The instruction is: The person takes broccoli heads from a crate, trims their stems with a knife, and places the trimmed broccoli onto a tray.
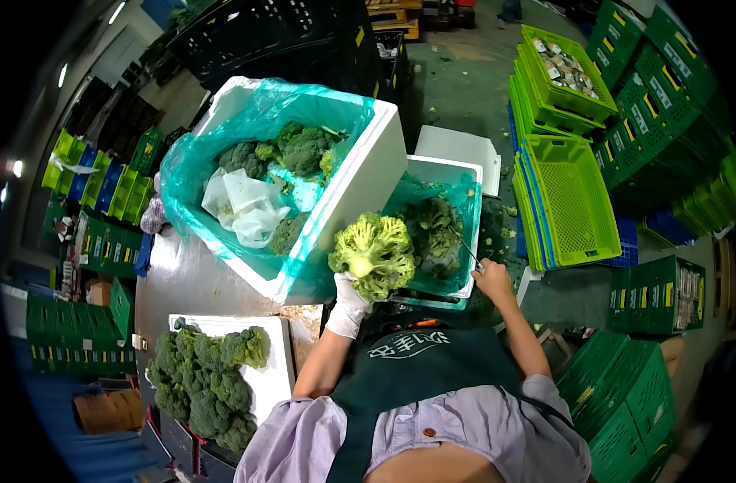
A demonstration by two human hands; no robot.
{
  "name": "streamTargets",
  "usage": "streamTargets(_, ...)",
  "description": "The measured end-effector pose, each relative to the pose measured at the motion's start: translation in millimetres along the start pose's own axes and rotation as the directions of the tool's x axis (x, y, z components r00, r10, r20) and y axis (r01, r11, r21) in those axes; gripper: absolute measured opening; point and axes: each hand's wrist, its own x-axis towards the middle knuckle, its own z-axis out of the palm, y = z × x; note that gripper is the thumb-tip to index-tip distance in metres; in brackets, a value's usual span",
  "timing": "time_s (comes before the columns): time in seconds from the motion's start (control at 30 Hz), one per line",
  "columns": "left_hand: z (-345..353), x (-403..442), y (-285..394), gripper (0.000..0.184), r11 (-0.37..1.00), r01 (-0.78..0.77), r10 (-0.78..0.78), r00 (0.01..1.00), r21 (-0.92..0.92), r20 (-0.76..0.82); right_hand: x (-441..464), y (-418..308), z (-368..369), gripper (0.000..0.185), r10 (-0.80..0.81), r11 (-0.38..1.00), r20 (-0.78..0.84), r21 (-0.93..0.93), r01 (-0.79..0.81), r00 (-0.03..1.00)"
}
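A head of broccoli (371, 251) shows its pale cut stem and underside toward me. My left hand (349, 307), in a white glove, is closed around its lower edge. My bare right hand (494, 282) is closed on the handle of a knife (467, 246), whose thin blade points up and left over a smaller foam box (475, 179). Broccoli trimmings (432, 225) lie in that box on a green plastic liner. Left of the held broccoli, a large white foam box (360, 169) contains several broccoli heads (305, 149) and crumpled white plastic (243, 205).
Several broccoli heads (207, 378) are piled on a white foam lid (278, 354) at lower left, on a metal table (171, 282). Light green crates (569, 197) stand at right, with dark green crates (625, 394) at lower right. Another foam lid (456, 153) lies beyond the smaller box.
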Motion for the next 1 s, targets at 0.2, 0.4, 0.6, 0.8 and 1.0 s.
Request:
streamTargets(0.2,-3,5,-7,0.061,0.978,0.050,-0.058,0.998,-0.205,-0.035,-13,-22,-13,0.026,-0.189,0.963,-0.139,0.168,0.212,0.972)
streamTargets(0.4,12,10,4,0.063,0.977,0.210,-0.214,0.964,-0.044,-0.159,-35,-66,-57,0.019,-0.338,0.834,-0.306,0.340,0.434,0.890)
streamTargets(0.6,43,11,10,0.064,0.941,0.279,-0.226,0.939,0.194,-0.258,-49,-94,-79,0.019,-0.499,0.747,-0.355,0.287,0.600,0.791)
streamTargets(0.8,37,18,6,0.070,0.881,0.215,-0.167,0.975,0.420,-0.150,-49,-106,-79,0.016,-0.576,0.737,-0.342,0.177,0.652,0.743)
streamTargets(1.0,28,20,16,0.068,0.815,0.289,-0.253,0.957,0.502,-0.140,-29,-83,-81,0.019,-0.781,0.616,-0.305,-0.234,0.752,0.545)
